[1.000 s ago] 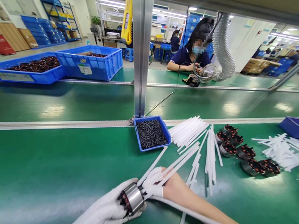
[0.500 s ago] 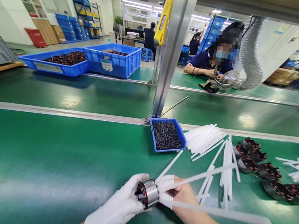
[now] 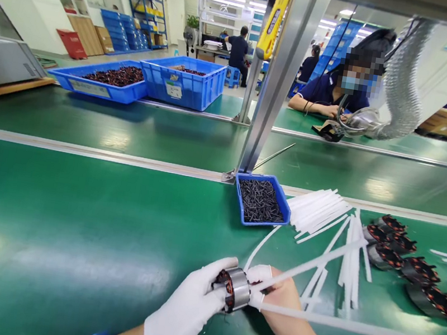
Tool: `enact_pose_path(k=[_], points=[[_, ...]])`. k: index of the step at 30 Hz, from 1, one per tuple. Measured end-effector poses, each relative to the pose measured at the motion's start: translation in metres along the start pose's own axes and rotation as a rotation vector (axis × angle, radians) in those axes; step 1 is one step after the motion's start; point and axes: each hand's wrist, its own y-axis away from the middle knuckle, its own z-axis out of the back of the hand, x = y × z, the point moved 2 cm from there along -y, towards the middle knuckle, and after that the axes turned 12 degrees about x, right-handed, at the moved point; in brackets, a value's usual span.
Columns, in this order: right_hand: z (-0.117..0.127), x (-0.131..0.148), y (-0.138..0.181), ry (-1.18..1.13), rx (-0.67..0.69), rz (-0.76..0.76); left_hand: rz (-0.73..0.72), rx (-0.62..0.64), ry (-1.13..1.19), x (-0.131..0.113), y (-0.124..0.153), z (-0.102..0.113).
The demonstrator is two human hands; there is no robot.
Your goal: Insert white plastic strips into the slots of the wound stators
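My left hand (image 3: 190, 298), in a white glove, is closed around a motor stator (image 3: 240, 290) with a steel ring and copper windings. The stator is tipped on its side above the green bench. At its right face is my right hand (image 3: 280, 294), its fingertips covered in white and partly hidden. Those fingers are closed on a white strip at the stator's slots. Long white strips (image 3: 319, 260) jut out from the stator, two toward the right across my right hand and one upward.
A small blue tray (image 3: 286, 216) of short black rods stands ahead, beside a pile of white strips (image 3: 321, 208). Several stators (image 3: 420, 270) sit at right. A metal post (image 3: 282, 80) rises behind the tray. Blue bins (image 3: 183, 85) and a co-worker (image 3: 324, 93) are across the bench.
The view has shifted, so the hands and stator appear slightly further right. A white piece now shows at the stator's left opening, near my left fingers. The upward strip looks more bent.
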Motion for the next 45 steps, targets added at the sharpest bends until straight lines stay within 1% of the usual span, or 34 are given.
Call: enact_pose_path(k=[5,9,11,14,16,20,26,31,33,36,38,41,43,45], points=[[-0.002,0.006,0.005,0.121,0.047,0.094,-0.006,-0.025,-0.127,0.000,0.000,0.001],[-0.003,0.006,0.007,0.203,0.012,0.096,-0.004,-0.060,-0.208,-0.004,0.003,0.000],[-0.003,0.005,0.006,0.218,-0.004,0.091,0.002,-0.064,-0.216,-0.005,0.004,0.000],[-0.002,0.005,0.006,0.231,-0.013,0.084,-0.011,-0.029,-0.199,-0.006,0.004,-0.001],[0.000,0.006,0.005,0.257,0.005,0.077,-0.018,-0.019,-0.196,-0.006,0.004,-0.001],[0.004,0.006,0.003,0.329,0.078,0.087,-0.021,-0.047,-0.176,-0.007,0.004,0.001],[0.004,0.004,0.002,0.434,0.106,0.114,0.016,-0.001,-0.183,-0.007,0.007,-0.001],[0.001,0.004,0.004,0.451,0.114,0.128,0.055,-0.022,-0.238,-0.002,0.009,-0.002],[0.001,0.002,0.006,0.456,0.116,0.137,0.043,-0.026,-0.277,-0.001,0.008,-0.002],[0.002,-0.003,0.008,0.494,0.091,0.162,0.020,-0.029,-0.340,-0.003,0.008,0.000],[0.003,-0.004,0.008,0.561,0.076,0.202,0.015,-0.026,-0.363,-0.004,0.007,0.001],[0.002,-0.001,0.008,0.698,0.107,0.269,0.006,-0.010,-0.381,-0.005,0.006,0.001],[0.001,0.001,0.007,0.728,0.137,0.246,0.004,-0.008,-0.383,-0.005,0.006,0.001],[0.000,0.002,0.006,0.702,0.165,0.179,0.001,-0.018,-0.384,-0.006,0.006,0.001]])
